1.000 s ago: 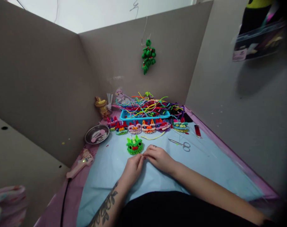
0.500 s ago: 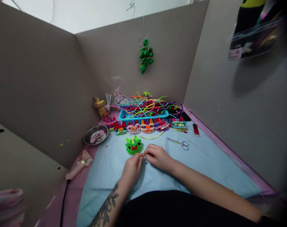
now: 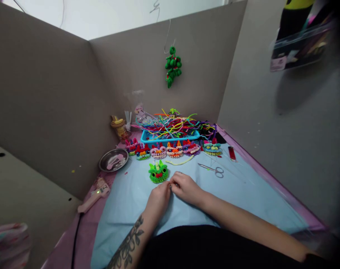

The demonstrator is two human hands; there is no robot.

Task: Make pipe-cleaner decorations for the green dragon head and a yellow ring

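Observation:
My left hand (image 3: 159, 196) and my right hand (image 3: 186, 186) meet at the fingertips, low over the blue cloth (image 3: 125, 209). Both are closed in a pinch around something too small and hidden to make out. Just beyond the left fingers sits a green pipe-cleaner animal head (image 3: 158, 173) with black eyes and a red nose. A pale yellow pipe cleaner (image 3: 180, 162) lies behind my right hand. Off to the right, a pair of scissors (image 3: 211, 170) rests with its points to the left.
Behind stands a blue tray (image 3: 170, 141) heaped with coloured pipe cleaners, fronted by a row of pipe-cleaner heads (image 3: 174, 149). At left are a metal bowl (image 3: 114, 160) and a pink glue gun (image 3: 94, 198) with a cord. Grey partition walls (image 3: 164, 89) enclose the table.
My fingertips have shifted slightly and drawn closer together; the left hand has turned a little. The small bit seen between them is now hidden. Everything else stays put.

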